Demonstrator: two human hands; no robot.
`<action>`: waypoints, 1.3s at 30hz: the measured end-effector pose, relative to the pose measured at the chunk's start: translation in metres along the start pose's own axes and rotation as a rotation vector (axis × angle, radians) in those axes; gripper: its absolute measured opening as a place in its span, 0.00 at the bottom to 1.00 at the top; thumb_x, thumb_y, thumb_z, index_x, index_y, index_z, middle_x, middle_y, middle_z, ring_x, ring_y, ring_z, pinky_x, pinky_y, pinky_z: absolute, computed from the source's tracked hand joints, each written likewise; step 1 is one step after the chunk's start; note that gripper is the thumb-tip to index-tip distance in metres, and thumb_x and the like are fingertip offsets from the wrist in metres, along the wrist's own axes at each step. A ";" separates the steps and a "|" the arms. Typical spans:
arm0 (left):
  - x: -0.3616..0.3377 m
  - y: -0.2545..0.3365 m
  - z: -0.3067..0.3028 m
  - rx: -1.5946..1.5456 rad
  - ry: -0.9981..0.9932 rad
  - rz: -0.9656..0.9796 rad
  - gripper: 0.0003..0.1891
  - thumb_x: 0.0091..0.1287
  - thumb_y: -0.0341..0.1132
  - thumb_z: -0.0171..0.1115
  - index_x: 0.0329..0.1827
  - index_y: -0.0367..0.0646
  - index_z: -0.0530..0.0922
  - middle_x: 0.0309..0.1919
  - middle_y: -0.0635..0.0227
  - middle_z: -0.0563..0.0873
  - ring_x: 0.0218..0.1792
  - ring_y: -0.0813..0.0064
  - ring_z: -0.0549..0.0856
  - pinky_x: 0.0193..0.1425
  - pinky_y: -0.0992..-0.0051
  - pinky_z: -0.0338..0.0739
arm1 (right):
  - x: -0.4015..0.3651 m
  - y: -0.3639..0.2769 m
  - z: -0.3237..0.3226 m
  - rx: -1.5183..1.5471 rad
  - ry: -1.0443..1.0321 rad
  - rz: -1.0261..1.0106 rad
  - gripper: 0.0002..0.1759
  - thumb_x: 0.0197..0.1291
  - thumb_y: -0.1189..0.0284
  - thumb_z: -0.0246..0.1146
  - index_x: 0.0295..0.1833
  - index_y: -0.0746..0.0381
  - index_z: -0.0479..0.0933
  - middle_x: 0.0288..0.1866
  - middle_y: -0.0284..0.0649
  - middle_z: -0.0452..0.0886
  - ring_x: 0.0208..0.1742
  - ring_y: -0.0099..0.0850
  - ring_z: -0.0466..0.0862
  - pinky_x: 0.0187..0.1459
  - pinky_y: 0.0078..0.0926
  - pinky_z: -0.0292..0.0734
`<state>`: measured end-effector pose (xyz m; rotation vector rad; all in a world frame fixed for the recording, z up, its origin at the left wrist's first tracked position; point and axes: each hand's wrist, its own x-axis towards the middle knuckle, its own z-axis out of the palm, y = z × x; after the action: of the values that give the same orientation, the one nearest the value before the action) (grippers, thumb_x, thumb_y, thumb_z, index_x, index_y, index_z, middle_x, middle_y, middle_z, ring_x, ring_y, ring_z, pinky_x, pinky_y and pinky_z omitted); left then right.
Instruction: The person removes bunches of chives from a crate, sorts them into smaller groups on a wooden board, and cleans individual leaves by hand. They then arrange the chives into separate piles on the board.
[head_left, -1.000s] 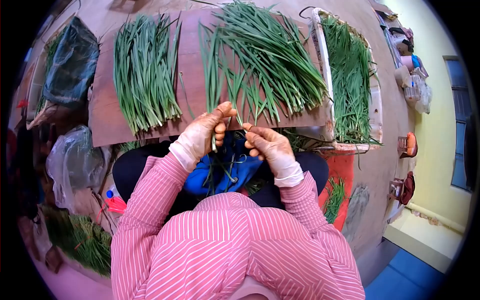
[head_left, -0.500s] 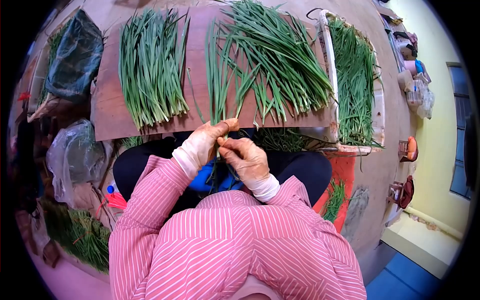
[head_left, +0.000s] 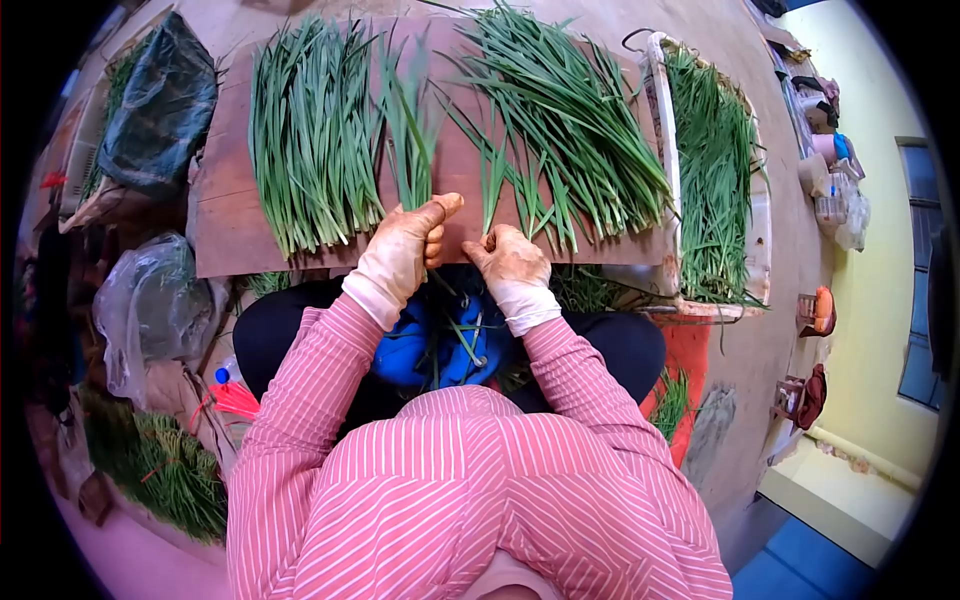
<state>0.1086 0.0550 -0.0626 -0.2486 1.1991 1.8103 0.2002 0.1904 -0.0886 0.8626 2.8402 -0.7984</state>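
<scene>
My left hand (head_left: 408, 245), in a pale stained glove, is closed around the lower ends of a few long green stalks (head_left: 408, 140) that rise over the brown board (head_left: 225, 190). To its right, my right hand (head_left: 510, 262), gloved too, pinches the base of a thin green stalk (head_left: 490, 195) at the board's near edge. A neat bundle of green stalks (head_left: 315, 140) lies left of my hands. A larger, fanned-out pile of green stalks (head_left: 570, 120) covers the board's right part.
A white crate (head_left: 662, 130) of greens stands right of the board. At the left are a dark green bag (head_left: 155, 120), a clear plastic bag (head_left: 150, 310) and more greens (head_left: 165, 475) on the floor. Blue shoes (head_left: 460, 345) show below my hands.
My hands have moved apart. The left one has shifted left and up with its stalks, toward the neat bundle; the right one has moved right and up to a stalk at the board's edge.
</scene>
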 end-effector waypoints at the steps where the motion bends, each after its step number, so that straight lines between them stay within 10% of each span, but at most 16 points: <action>1: 0.000 -0.001 0.000 0.000 0.000 0.000 0.14 0.71 0.43 0.57 0.52 0.45 0.80 0.16 0.84 0.63 0.16 0.87 0.60 0.19 0.83 0.55 | 0.000 0.002 0.001 -0.002 0.014 -0.008 0.19 0.51 0.52 0.70 0.31 0.57 0.77 0.29 0.42 0.83 0.34 0.41 0.84 0.37 0.38 0.78; 7: 0.002 -0.011 0.003 0.001 -0.112 -0.200 0.16 0.71 0.44 0.57 0.54 0.43 0.79 0.16 0.84 0.61 0.16 0.87 0.58 0.19 0.82 0.52 | -0.033 -0.003 -0.023 0.431 -0.137 -0.036 0.16 0.54 0.60 0.69 0.34 0.63 0.77 0.27 0.46 0.81 0.30 0.42 0.83 0.35 0.34 0.77; 15: -0.008 -0.009 0.018 0.076 -0.192 -0.239 0.17 0.70 0.44 0.58 0.50 0.40 0.81 0.13 0.80 0.65 0.14 0.86 0.61 0.18 0.81 0.54 | -0.034 -0.001 -0.034 0.957 -0.534 0.175 0.13 0.69 0.62 0.56 0.42 0.62 0.75 0.27 0.32 0.80 0.22 0.18 0.75 0.24 0.18 0.70; 23: -0.006 -0.013 0.020 0.200 -0.068 -0.123 0.14 0.67 0.42 0.62 0.43 0.39 0.83 0.13 0.79 0.66 0.14 0.86 0.62 0.18 0.81 0.52 | -0.048 -0.008 -0.024 0.765 -0.375 0.169 0.17 0.72 0.59 0.51 0.36 0.59 0.75 0.17 0.28 0.72 0.14 0.17 0.67 0.16 0.17 0.61; 33: 0.008 -0.016 0.001 0.083 -0.047 0.036 0.13 0.68 0.42 0.62 0.40 0.40 0.83 0.14 0.79 0.69 0.16 0.84 0.65 0.21 0.81 0.59 | -0.081 0.013 -0.056 0.544 -0.560 0.104 0.17 0.68 0.59 0.55 0.36 0.62 0.78 0.18 0.36 0.79 0.18 0.25 0.80 0.24 0.23 0.73; 39: 0.016 -0.033 -0.002 -0.146 -0.133 -0.105 0.12 0.72 0.40 0.55 0.46 0.39 0.78 0.41 0.65 0.85 0.38 0.74 0.85 0.41 0.76 0.82 | -0.021 0.041 -0.058 0.059 0.133 0.055 0.19 0.60 0.54 0.64 0.32 0.59 0.79 0.27 0.43 0.82 0.32 0.41 0.84 0.35 0.37 0.76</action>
<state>0.1253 0.0662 -0.0936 -0.2648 0.9458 1.7953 0.2447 0.2382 -0.0529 1.0341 2.9045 -0.8523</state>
